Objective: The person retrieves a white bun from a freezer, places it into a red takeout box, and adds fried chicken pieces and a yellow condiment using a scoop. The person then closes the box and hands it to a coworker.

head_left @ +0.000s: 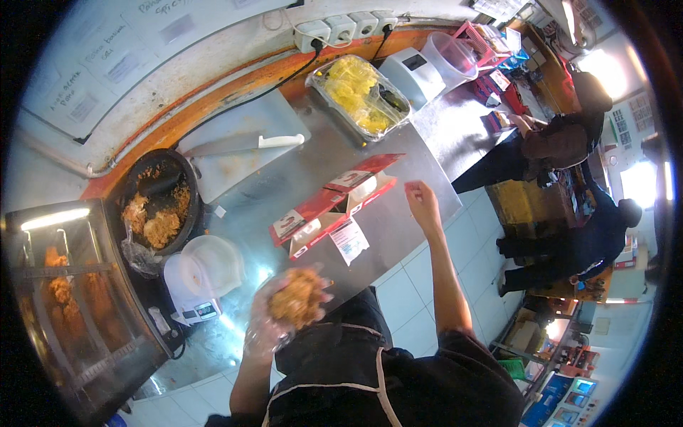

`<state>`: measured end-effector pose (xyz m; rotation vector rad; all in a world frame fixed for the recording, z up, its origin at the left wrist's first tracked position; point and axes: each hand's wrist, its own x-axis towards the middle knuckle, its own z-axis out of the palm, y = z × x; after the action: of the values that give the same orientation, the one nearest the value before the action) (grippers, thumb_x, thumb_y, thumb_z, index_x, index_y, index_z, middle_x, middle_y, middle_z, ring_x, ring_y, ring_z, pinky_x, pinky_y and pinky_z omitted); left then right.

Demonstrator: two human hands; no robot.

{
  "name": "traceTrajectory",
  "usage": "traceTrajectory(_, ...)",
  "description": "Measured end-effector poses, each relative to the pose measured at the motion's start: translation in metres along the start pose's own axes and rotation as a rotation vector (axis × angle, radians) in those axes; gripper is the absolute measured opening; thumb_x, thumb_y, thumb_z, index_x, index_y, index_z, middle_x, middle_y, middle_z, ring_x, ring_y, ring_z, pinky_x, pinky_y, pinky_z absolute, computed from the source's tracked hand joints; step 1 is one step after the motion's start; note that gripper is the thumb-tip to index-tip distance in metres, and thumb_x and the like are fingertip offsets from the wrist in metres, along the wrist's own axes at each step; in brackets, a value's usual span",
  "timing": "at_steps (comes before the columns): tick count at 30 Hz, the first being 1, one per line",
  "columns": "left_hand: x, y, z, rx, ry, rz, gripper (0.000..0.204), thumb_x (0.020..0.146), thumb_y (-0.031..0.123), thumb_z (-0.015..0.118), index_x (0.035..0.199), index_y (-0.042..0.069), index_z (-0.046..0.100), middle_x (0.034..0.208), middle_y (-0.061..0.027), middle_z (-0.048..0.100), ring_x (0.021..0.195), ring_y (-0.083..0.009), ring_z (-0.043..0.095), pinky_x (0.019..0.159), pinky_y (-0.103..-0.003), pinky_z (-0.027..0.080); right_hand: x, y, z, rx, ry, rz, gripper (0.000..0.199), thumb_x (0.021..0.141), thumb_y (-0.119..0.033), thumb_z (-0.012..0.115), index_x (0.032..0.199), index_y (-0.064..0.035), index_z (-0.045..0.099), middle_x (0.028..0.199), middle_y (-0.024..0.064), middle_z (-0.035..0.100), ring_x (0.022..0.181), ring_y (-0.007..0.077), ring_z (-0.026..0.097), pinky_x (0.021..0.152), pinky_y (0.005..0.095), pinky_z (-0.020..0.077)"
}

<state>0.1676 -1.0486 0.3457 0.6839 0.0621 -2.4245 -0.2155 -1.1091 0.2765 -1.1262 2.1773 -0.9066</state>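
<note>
My left hand (pixel 265 312), in a clear plastic glove, holds a piece of breaded fried chicken (pixel 296 297) over the steel table's near edge. My bare right hand (pixel 425 205) hovers to the right of two red-and-white cardboard boxes, its fingers curled in and nothing showing in them. The nearer box (pixel 290 226) and the farther box (pixel 356 175) stand end to end with their flaps raised; their insides are mostly hidden. A printed paper slip (pixel 349 242) lies against the boxes' near side. Left of my left hand is a white digital scale (pixel 191 281) with a clear tub (pixel 219 260) on it.
A black pan (pixel 186 231) with breaded pieces stands at left, beside a glass warming cabinet (pixel 92 313). Behind are a cutting board (pixel 245 135) with a white-handled knife (pixel 281 141) and a tray (pixel 359 96) of yellow food in plastic. Two people stand at right.
</note>
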Motion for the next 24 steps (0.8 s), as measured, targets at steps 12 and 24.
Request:
traceTrajectory(12, 0.301, -0.059, 0.080, 0.245, 0.023, 0.432, 0.032, 0.093, 0.023, 0.064, 0.118, 0.003, 0.059, 0.109, -0.0131, 0.065, 0.093, -0.0269, 0.067, 0.075, -0.041, 0.057, 0.117, 0.078, 0.049, -0.216, -0.249, -0.233, 0.035, 0.085, -0.021, 0.065, 0.116, -0.0039, 0.069, 0.096, 0.0173, 0.073, 0.090, 0.0334, 0.072, 0.081, 0.0421, 0.0557)
traceTrajectory(24, 0.443, -0.091, 0.001, 1.862, 1.090, 1.022, 0.029, 0.083, 0.021, 0.067, 0.105, 0.003, 0.061, 0.099, -0.0232, 0.068, 0.097, -0.0428, 0.064, 0.087, -0.051, 0.049, 0.120, 0.108, 0.053, 0.129, -0.367, -0.188, 0.031, 0.087, -0.018, 0.072, 0.113, -0.0014, 0.069, 0.096, 0.0161, 0.073, 0.084, 0.0206, 0.070, 0.077, 0.0338, 0.0539)
